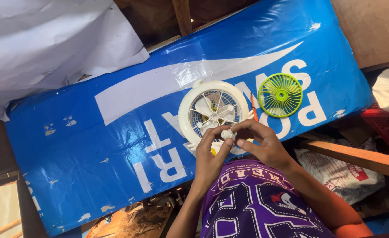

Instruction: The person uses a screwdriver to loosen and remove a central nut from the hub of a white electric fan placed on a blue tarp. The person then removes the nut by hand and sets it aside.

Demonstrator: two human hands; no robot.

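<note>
A blue printed sheet (115,145) covered the desk, carrying a white fan housing (213,112) and a green grille (280,95). The left hand (210,156) and right hand (263,143) together pinched a small white part (227,134) just below the housing.

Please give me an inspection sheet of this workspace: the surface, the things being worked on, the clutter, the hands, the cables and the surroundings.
Surface: blue printed banner sheet with white lettering, scuffed in spots.
Job's things: small white part held between both hands; white round fan housing with its blades exposed, lying on the sheet; green round grille lying apart, to its right.
Clutter: orange slim tool beside the housing, partly hidden.
Hands: left hand and right hand both pinch the small part, close to the housing.
Cables: nothing seen.
Surroundings: white sheet at upper left; wooden plank, printed sack and red crate at right.
</note>
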